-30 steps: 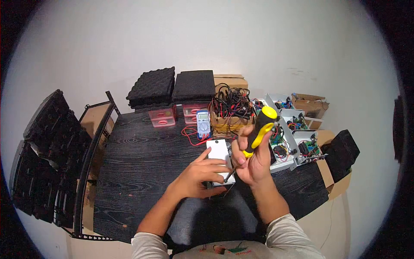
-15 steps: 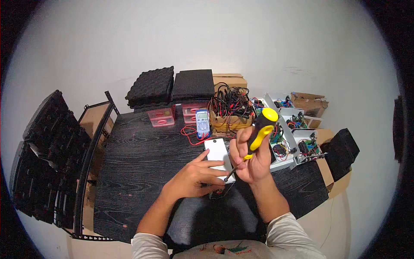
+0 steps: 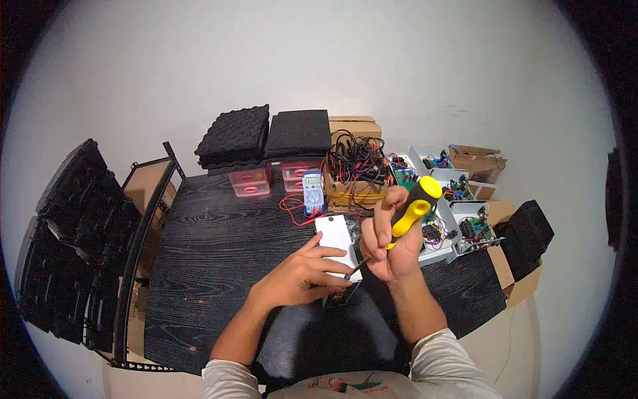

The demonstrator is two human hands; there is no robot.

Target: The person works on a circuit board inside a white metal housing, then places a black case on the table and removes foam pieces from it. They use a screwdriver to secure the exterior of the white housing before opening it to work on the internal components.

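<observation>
A white box-like casing [image 3: 335, 237] lies at the table's near edge, with a dark round spot near its far end. My left hand [image 3: 299, 272] rests over its left side, fingers spread across the white face. In my right hand [image 3: 393, 243] is a yellow and black screwdriver [image 3: 415, 211], handle up and tilted to the right. Its shaft slants down to the casing's near end, where the tip is beside my left fingertips. Whether the tip sits in a screw is too small to tell.
Behind the casing are a blue multimeter [image 3: 313, 193] with red leads, red drawers [image 3: 250, 183] and a carton of cables [image 3: 359, 193]. White trays of circuit boards [image 3: 465, 211] stand at right. Black foam [image 3: 299, 133] lies at the back, a metal rack [image 3: 143, 246] at left.
My right hand has shifted slightly right and the screwdriver handle leans further right and lower. My left hand and the casing have hardly moved.
</observation>
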